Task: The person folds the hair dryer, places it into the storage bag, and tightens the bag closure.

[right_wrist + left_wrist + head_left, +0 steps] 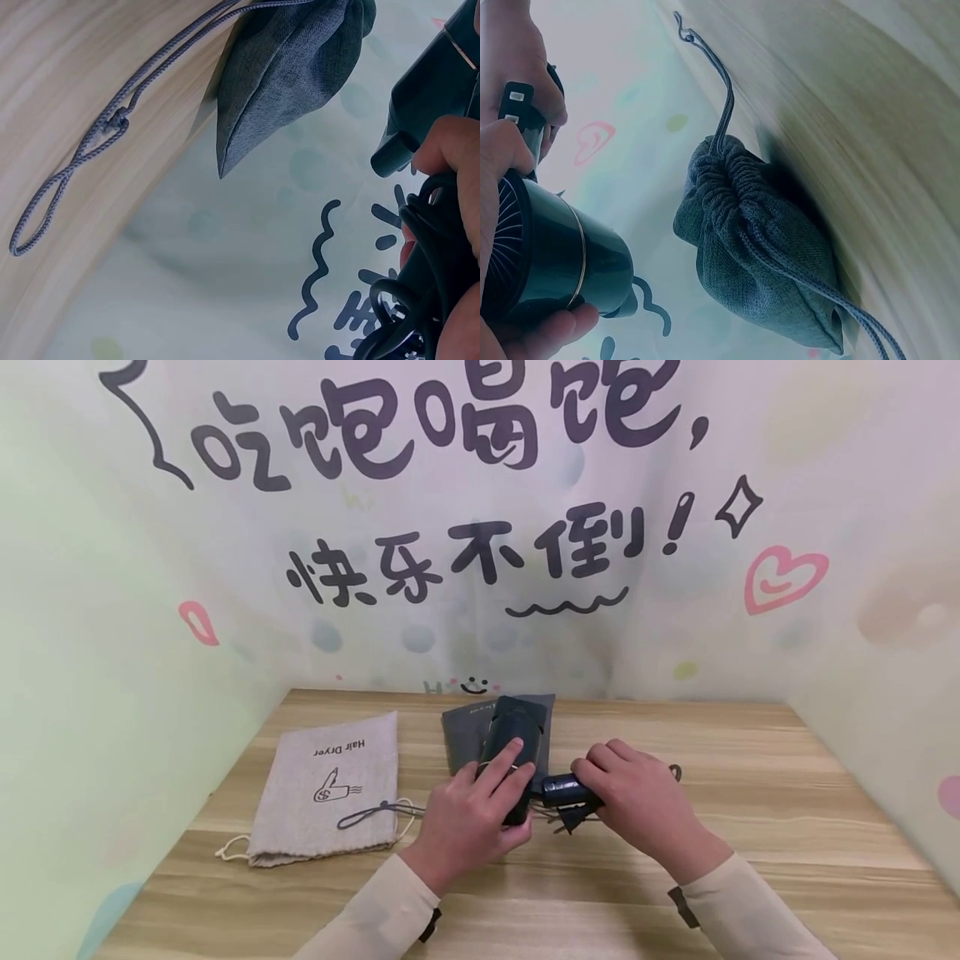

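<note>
A dark green hair dryer is held in both hands above a grey drawstring bag. My left hand grips its barrel, fingers across the top; the left wrist view shows the ribbed intake end and a thin gold ring on the barrel. My right hand holds the handle, which sticks out to the right, with the bundled power cord against it. A black plug hangs below the handle. In the left wrist view, the grey bag has its neck gathered by the drawstring.
On the left of the wooden table lies a flat beige cloth bag printed "Hair Dryer", with white cords. The grey bag's looped drawstring reaches over its edge. A printed white curtain hangs behind the table.
</note>
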`<state>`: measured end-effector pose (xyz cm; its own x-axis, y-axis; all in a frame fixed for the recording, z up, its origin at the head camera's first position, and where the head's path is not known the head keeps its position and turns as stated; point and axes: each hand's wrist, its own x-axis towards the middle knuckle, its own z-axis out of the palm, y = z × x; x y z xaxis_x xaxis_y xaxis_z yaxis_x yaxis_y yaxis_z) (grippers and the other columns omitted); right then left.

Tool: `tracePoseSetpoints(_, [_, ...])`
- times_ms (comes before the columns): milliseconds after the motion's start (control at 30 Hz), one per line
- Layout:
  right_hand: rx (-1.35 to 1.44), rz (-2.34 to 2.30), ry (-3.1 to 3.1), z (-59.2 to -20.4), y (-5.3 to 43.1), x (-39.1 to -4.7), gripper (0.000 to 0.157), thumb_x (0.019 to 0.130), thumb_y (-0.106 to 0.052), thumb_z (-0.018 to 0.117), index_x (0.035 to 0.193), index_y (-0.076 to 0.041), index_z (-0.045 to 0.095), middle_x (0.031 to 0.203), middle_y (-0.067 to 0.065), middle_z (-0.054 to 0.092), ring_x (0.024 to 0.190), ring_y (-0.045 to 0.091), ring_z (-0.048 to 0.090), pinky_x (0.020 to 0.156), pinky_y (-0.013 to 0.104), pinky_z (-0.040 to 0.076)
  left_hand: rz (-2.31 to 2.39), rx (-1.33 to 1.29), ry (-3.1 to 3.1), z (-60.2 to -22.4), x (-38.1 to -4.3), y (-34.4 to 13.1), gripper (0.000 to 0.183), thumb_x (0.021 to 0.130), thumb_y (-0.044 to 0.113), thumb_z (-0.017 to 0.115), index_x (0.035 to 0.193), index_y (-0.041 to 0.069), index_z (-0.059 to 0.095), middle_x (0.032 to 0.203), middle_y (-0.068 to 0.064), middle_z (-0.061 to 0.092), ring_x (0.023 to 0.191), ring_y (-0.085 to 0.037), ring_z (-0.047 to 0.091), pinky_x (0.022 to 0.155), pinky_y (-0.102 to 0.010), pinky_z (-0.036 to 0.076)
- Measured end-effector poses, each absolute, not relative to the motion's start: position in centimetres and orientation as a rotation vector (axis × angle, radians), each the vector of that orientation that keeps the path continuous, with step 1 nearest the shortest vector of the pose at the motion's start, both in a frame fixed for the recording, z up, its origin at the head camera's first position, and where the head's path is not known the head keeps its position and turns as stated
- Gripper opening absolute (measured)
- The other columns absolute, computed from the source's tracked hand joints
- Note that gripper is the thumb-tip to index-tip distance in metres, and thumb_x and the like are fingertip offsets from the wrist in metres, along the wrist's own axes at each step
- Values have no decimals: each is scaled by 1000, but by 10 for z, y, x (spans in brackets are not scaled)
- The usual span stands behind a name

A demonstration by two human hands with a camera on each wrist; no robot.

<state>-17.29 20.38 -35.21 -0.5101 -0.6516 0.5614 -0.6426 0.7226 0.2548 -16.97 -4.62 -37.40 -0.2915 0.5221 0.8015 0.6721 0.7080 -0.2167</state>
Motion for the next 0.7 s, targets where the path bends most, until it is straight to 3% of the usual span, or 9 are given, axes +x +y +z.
tracePoseSetpoints(700, [1039, -7, -2279, -350, 207, -174, 47, 59, -11, 93, 93, -16, 61, 87, -3, 57, 79, 18, 55, 68, 34, 55, -208, -974, -1971, -372, -166, -49, 46, 77, 38, 70, 116, 14, 70, 135, -9, 61, 68, -26, 67, 52, -31, 55])
